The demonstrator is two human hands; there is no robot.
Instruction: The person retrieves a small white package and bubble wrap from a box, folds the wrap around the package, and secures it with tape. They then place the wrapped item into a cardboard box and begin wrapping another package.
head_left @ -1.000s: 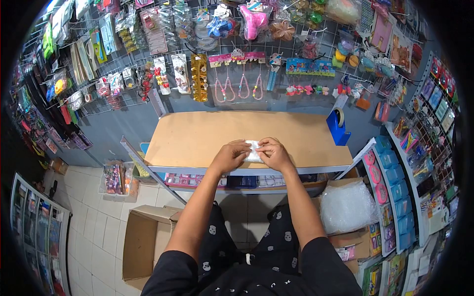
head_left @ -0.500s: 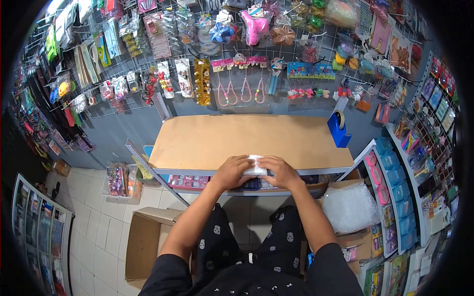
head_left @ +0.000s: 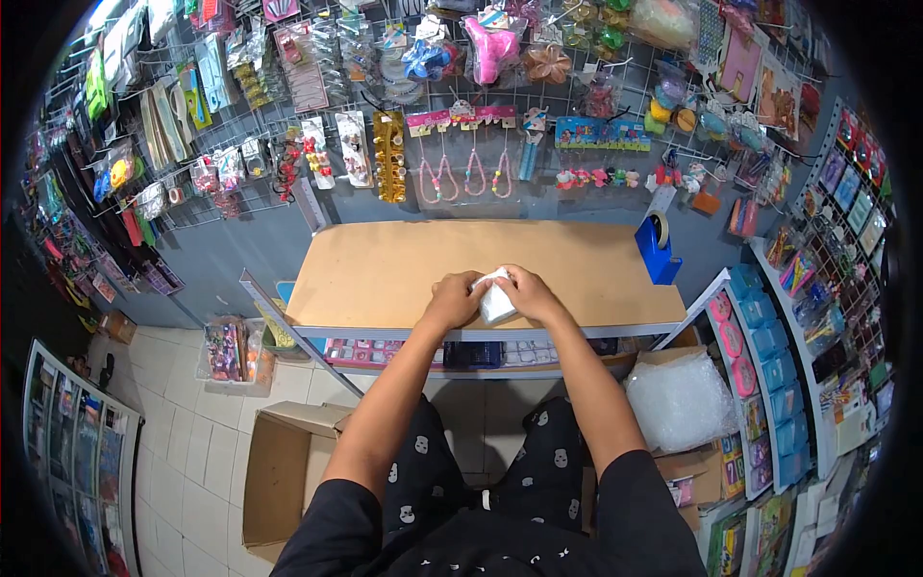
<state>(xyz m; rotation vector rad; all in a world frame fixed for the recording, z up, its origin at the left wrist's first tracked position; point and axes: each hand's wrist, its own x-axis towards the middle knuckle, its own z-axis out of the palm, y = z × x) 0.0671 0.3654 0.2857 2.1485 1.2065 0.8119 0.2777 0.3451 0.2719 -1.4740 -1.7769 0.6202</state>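
A small white wrapped packet (head_left: pixel 496 306) is held between both hands over the front edge of the wooden table (head_left: pixel 385 264). My left hand (head_left: pixel 454 298) grips its left side, with the fingers bent around it. On the right side, my right hand (head_left: pixel 528 293) closes on the packet, thumb and fingers near its top. Its lower part shows between the hands; what is inside the white wrapping is hidden.
A blue tape dispenser (head_left: pixel 658 252) stands at the table's right end. Below are an open cardboard box (head_left: pixel 274 471) at left and a bubble wrap bundle (head_left: pixel 681 402) at right. Packaged accessories hang on the wall grid. Blue bins (head_left: pixel 774 370) line the right shelf.
Both hands have moved forward, farther onto the table, with the packet. The packet is now turned, with more of its length pointing toward me.
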